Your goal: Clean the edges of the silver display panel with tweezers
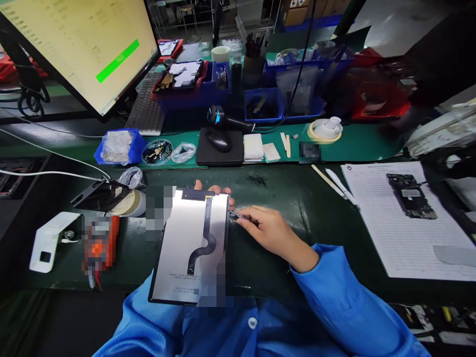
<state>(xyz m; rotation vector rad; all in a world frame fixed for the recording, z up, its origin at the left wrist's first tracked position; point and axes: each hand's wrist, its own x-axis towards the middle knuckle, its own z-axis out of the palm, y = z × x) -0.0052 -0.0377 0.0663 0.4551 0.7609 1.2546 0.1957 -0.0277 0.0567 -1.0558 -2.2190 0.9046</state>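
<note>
My left hand point(214, 189) supports an LCD display panel point(178, 248) from behind, its fingertips curling over the top and upper right edges; the rest of it is hidden. The panel's silvery back faces up, with a dark flex cable point(210, 235) curving down it from the top strip. In my right hand point(269, 228), fingers closed, is a thin pointed metal tool point(241, 216) that looks like tweezers. Its tip meets or nearly meets the panel's upper right edge; I cannot tell which.
Left of the panel lie an orange multimeter point(100, 243) and a white bracket-like part point(48, 243). To the right, a phone board point(411, 196) rests on a printed sheet point(383, 228). A mouse point(218, 141), barcode scanner point(226, 119) and blue bins point(264, 118) line the back, beside a monitor point(85, 44).
</note>
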